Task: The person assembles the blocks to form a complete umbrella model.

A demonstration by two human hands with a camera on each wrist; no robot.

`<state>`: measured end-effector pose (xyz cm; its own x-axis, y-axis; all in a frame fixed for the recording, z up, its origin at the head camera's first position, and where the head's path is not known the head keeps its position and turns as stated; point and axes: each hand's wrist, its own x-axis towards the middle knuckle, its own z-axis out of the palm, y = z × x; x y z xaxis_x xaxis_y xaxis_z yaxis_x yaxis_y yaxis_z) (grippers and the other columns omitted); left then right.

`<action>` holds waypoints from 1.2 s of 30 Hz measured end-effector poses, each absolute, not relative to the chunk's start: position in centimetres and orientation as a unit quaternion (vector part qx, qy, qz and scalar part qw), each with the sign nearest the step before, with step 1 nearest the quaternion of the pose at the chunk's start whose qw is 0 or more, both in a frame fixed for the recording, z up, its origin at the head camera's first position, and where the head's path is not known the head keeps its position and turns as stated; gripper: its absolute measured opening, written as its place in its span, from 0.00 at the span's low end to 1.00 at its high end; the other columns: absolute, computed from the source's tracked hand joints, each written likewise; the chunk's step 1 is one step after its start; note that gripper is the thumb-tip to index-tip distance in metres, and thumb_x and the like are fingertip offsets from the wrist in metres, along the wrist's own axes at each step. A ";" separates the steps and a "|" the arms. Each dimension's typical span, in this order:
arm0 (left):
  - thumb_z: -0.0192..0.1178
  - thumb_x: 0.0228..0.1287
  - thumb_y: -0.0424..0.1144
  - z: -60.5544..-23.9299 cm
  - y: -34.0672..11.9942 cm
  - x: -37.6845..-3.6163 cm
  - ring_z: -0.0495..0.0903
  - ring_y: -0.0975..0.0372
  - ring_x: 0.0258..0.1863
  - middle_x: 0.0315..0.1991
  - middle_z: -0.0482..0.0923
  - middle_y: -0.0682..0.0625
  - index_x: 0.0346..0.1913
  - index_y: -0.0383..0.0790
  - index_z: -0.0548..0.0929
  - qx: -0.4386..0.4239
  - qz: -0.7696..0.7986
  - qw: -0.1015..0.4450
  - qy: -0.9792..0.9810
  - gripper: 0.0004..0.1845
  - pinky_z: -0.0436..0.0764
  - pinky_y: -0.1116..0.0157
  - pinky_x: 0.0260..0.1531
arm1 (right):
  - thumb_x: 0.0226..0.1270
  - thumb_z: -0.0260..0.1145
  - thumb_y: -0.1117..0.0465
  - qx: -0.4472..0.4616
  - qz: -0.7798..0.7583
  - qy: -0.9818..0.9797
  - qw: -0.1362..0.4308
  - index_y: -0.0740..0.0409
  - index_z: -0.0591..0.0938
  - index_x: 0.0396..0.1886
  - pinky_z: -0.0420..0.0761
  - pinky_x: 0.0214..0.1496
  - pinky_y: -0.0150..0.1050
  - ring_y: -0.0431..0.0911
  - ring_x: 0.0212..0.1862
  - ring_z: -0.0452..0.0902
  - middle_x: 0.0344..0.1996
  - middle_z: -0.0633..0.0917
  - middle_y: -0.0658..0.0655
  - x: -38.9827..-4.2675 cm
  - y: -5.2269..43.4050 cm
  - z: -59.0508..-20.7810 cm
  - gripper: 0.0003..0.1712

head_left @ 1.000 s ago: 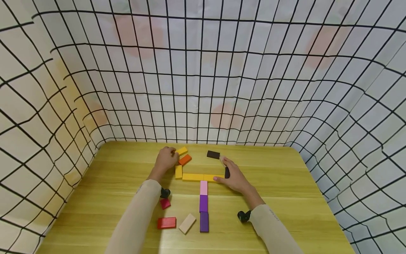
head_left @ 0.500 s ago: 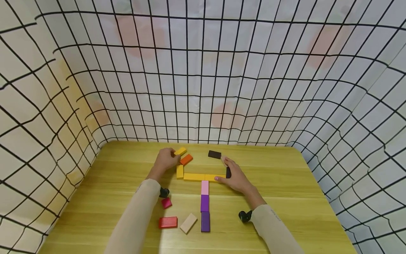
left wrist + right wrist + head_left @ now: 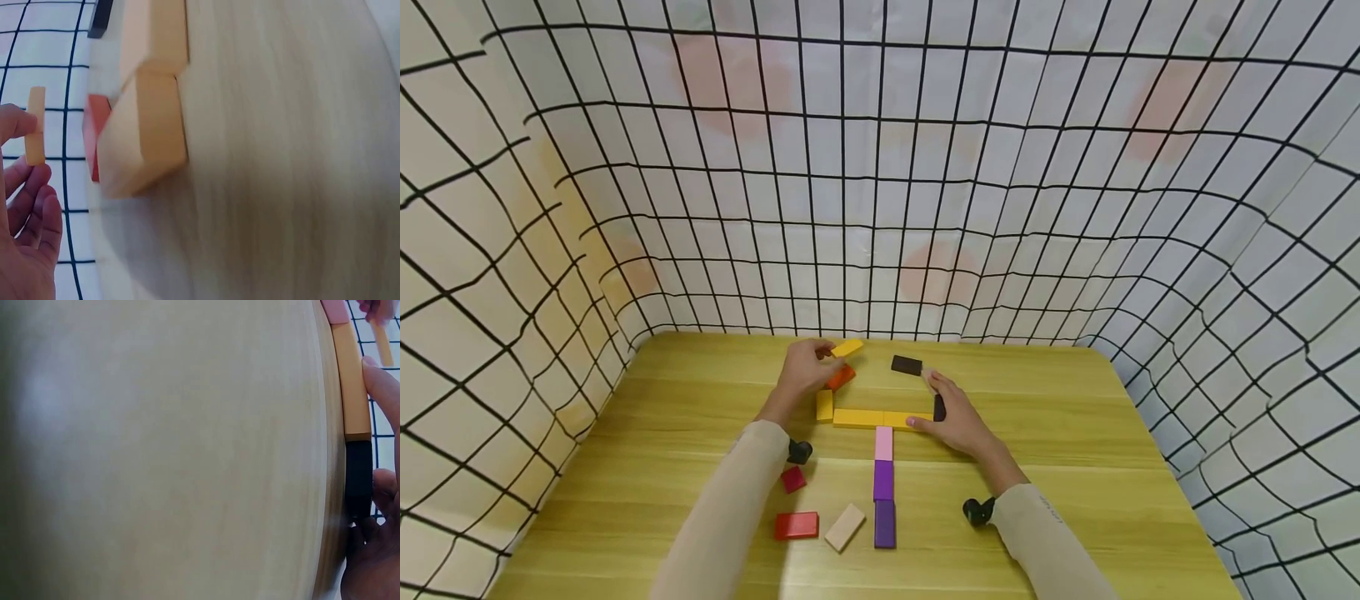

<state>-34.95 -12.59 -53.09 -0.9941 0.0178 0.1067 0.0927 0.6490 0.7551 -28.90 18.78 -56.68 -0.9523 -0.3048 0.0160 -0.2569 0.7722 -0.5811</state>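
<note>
My left hand [image 3: 805,367] pinches a yellow block [image 3: 848,348], tilted and raised off the table in the left wrist view [image 3: 35,125]. Just beneath it lies an orange-red block [image 3: 843,377], partly covered by the fingers. A short yellow block [image 3: 825,406] stands at the left end of a row of two yellow blocks [image 3: 859,418]. At the row's right end, my right hand [image 3: 961,423] rests with its thumb against the yellow block [image 3: 354,387] and its fingers spread around a black block [image 3: 359,478]. A pale block [image 3: 927,378] is partly hidden by those fingers.
Pink [image 3: 883,443], purple [image 3: 883,480] and dark purple [image 3: 884,524] blocks run toward me from the row. Two red blocks [image 3: 797,525] and a beige block [image 3: 846,527] lie at front left. Another black block [image 3: 907,365] lies behind. Black wire mesh [image 3: 871,227] surrounds the table.
My left hand has moved right and away from me, carrying the yellow block up and over near the orange-red one. The right hand has stayed where it was.
</note>
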 end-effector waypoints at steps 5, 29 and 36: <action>0.68 0.57 0.47 -53.1 -11.7 -35.1 0.78 0.53 0.49 0.46 0.83 0.48 0.50 0.41 0.85 -0.055 -0.406 0.042 -0.911 0.20 0.81 0.56 0.49 | 0.51 0.65 0.25 -0.147 -0.308 0.939 0.040 0.49 0.53 0.78 0.55 0.75 0.61 0.54 0.78 0.46 0.78 0.52 0.47 -28.9 18.8 -56.8 0.62; 0.64 0.63 0.40 -54.4 -9.4 -35.3 0.77 0.57 0.41 0.44 0.82 0.45 0.54 0.37 0.83 -0.099 -0.364 0.020 -0.926 0.18 0.80 0.59 0.46 | 0.51 0.65 0.25 -0.146 -0.307 0.940 0.038 0.48 0.53 0.78 0.55 0.75 0.61 0.54 0.78 0.46 0.78 0.51 0.48 -28.9 18.7 -56.7 0.61; 0.65 0.63 0.41 -55.1 -9.5 -35.6 0.76 0.54 0.46 0.49 0.80 0.43 0.56 0.40 0.83 -0.110 -0.340 0.015 -0.934 0.19 0.78 0.59 0.50 | 0.52 0.65 0.25 -0.142 -0.303 0.941 0.041 0.46 0.52 0.78 0.55 0.75 0.60 0.53 0.78 0.45 0.78 0.50 0.46 -29.0 18.8 -56.9 0.61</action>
